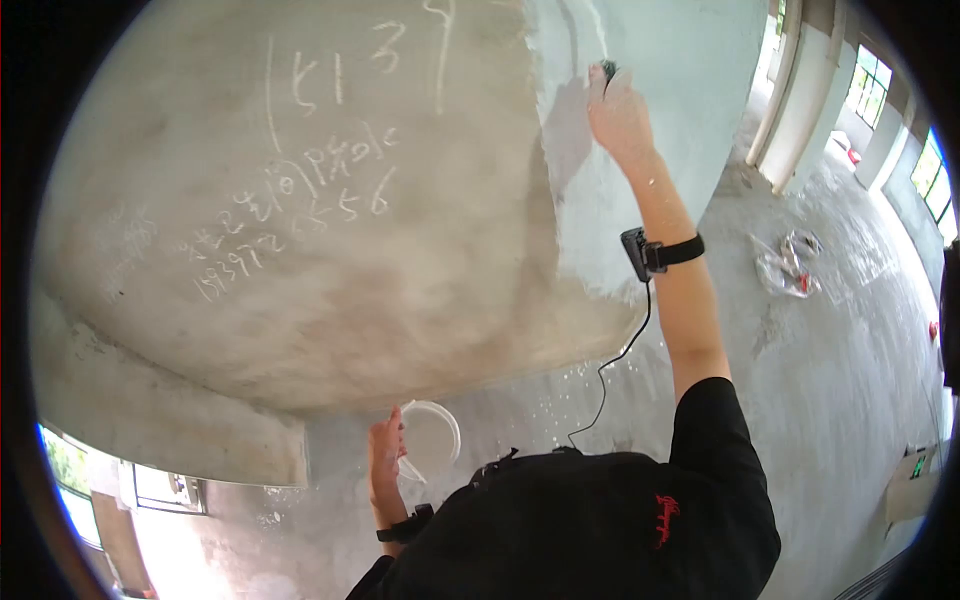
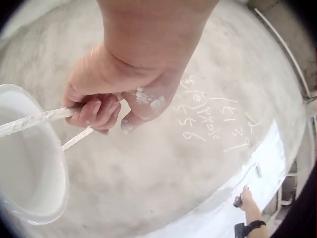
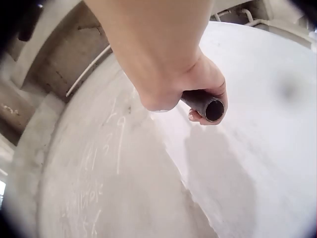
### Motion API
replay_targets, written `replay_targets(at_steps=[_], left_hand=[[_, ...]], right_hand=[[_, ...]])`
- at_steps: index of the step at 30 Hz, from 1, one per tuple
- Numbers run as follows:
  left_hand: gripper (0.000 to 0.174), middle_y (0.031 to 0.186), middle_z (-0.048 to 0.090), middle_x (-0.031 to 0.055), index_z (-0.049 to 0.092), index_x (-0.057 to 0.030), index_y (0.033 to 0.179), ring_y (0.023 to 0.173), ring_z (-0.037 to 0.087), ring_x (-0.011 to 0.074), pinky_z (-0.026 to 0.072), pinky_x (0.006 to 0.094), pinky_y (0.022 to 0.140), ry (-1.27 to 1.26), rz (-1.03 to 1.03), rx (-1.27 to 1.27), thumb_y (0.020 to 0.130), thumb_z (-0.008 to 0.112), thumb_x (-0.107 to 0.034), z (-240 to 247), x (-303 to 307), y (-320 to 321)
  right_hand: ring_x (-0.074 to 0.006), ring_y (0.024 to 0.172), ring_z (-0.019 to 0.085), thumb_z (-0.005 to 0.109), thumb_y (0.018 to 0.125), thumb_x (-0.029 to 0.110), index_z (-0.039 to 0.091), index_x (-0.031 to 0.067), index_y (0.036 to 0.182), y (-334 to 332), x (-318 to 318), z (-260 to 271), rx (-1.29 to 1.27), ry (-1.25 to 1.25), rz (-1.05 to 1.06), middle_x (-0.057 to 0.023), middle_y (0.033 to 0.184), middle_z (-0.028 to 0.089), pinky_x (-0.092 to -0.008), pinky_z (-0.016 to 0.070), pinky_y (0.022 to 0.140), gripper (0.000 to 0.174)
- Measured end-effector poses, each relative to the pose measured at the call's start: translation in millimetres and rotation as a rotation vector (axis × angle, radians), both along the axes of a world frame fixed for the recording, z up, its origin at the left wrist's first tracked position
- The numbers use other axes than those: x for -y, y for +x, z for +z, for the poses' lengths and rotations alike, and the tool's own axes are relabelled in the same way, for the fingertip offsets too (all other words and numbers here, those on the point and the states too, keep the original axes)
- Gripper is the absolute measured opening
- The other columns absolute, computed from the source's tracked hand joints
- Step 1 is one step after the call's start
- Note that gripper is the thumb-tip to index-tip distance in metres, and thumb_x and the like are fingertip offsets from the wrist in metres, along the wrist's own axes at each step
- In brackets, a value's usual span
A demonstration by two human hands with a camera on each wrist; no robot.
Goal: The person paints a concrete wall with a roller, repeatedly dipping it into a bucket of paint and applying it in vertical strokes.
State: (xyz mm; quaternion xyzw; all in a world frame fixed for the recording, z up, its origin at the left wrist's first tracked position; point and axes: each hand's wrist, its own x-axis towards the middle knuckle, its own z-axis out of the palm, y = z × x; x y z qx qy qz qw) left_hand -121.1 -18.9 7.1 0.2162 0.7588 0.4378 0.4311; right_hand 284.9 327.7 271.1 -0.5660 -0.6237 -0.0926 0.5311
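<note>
My right hand [image 1: 622, 115] is raised to the wall and grips the dark, hollow-ended handle [image 3: 200, 102] of a paint roller. In the left wrist view the roller's small head [image 2: 258, 170] lies against the white-coated strip of wall [image 2: 237, 193], beyond the hand. Low at the left, my left hand [image 1: 384, 452] holds a white bucket [image 2: 62, 186] by its pale, paint-smeared handle [image 2: 42, 120], fingers curled round it. White smears mark the thumb side of that hand. The bucket hangs open-topped beside the wall.
Bare grey-brown plaster [image 1: 450, 220] with chalk writing borders the pale coated area [image 1: 690, 100]. White drops speckle the floor [image 1: 560, 420] below the wall. A clear plastic bag [image 1: 785, 268] lies on the right, and a cardboard box [image 1: 912, 485] stands at lower right. A black cable [image 1: 603, 375] hangs from the right wrist camera.
</note>
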Motion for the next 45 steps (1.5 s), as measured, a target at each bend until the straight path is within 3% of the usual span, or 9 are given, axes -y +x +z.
replay_targets(at_steps=[2,6,9,11,14,18,22,32,45], left_hand=[[0.046,0.050,0.036,-0.0049,0.054,-0.0059,0.070,0.039,0.033,0.0065,0.0277,0.0237,0.037,0.023,-0.057,0.079,0.090,0.060,-0.046,-1,2,-1],[0.045,0.050,0.036,-0.0051,0.054,-0.0064,0.069,0.039,0.034,0.0066,0.0285,0.0240,0.037,0.026,-0.037,0.035,0.091,0.060,-0.045,-2,2,0],[0.046,0.050,0.031,-0.0065,0.051,-0.0073,0.070,0.037,0.029,0.0061,0.0230,0.0237,0.035,0.026,-0.065,0.033,0.090,0.060,-0.048,-9,1,-3],[0.047,0.049,0.030,-0.0062,0.050,-0.0070,0.070,0.037,0.028,0.0063,0.0232,0.0239,0.035,0.021,-0.042,0.065,0.090,0.060,-0.048,-8,3,-4],[0.047,0.049,0.030,-0.0061,0.050,-0.0064,0.071,0.037,0.028,0.0065,0.0232,0.0241,0.035,-0.001,-0.032,0.062,0.090,0.060,-0.048,-10,1,-5],[0.048,0.049,0.030,-0.0058,0.049,-0.0056,0.073,0.036,0.028,0.0067,0.0233,0.0242,0.035,0.027,-0.060,0.072,0.089,0.061,-0.049,-12,3,-10],[0.045,0.049,0.037,-0.0044,0.052,-0.0060,0.066,0.038,0.034,0.0070,0.0277,0.0247,0.035,-0.038,-0.036,0.081,0.090,0.062,-0.043,-14,1,-13],[0.044,0.050,0.032,-0.0044,0.052,-0.0047,0.078,0.037,0.031,0.0090,0.0263,0.0256,0.036,-0.082,-0.055,0.040,0.089,0.062,-0.046,-28,-5,-8],[0.040,0.048,0.032,-0.0050,0.046,-0.0110,0.068,0.036,0.031,0.0092,0.0227,0.0270,0.035,0.125,0.025,0.161,0.088,0.065,-0.040,-16,3,22]], right_hand=[[-0.0468,0.071,0.064,0.039,0.097,0.025,0.049,-0.0054,0.110,6,-4,43,0.522,0.200,-0.164,-0.0400,0.091,0.058,-0.0500,0.0538,0.060,0.034],[-0.0420,0.066,0.063,0.046,0.094,0.021,0.046,-0.0067,0.118,9,-43,125,0.659,0.354,-0.295,-0.0341,0.092,0.055,-0.0469,0.0537,0.058,0.037],[-0.0378,0.064,0.064,0.047,0.090,0.014,0.047,-0.0036,0.121,9,-59,166,0.197,0.284,-0.137,-0.0372,0.094,0.053,-0.0426,0.0540,0.052,0.036],[-0.0439,0.070,0.063,0.041,0.095,0.020,0.047,-0.0049,0.118,-2,-32,160,0.656,0.334,-0.347,-0.0377,0.095,0.055,-0.0467,0.0542,0.061,0.034],[-0.0448,0.074,0.065,0.045,0.091,0.015,0.051,-0.0004,0.108,-9,-19,114,0.610,0.349,-0.294,-0.0397,0.101,0.055,-0.0457,0.0548,0.062,0.023],[-0.0485,0.077,0.063,0.044,0.094,0.021,0.047,-0.0035,0.108,-20,2,35,-0.083,-0.093,-0.011,-0.0443,0.106,0.052,-0.0505,0.0528,0.067,0.028],[-0.0503,0.080,0.060,0.037,0.098,0.041,0.038,-0.0118,0.121,-10,12,-84,0.113,-0.146,-0.026,-0.0359,0.083,0.061,-0.0544,0.0494,0.071,0.058],[-0.0482,0.085,0.061,0.043,0.096,0.034,0.040,-0.0052,0.113,-8,110,-310,-0.225,-0.683,0.027,-0.0318,0.088,0.063,-0.0541,0.0482,0.074,0.043],[-0.0445,0.092,0.062,0.045,0.094,0.037,0.055,-0.0028,0.104,23,181,-391,-0.189,-1.041,0.025,-0.0281,0.094,0.064,-0.0510,0.0479,0.080,0.042]])
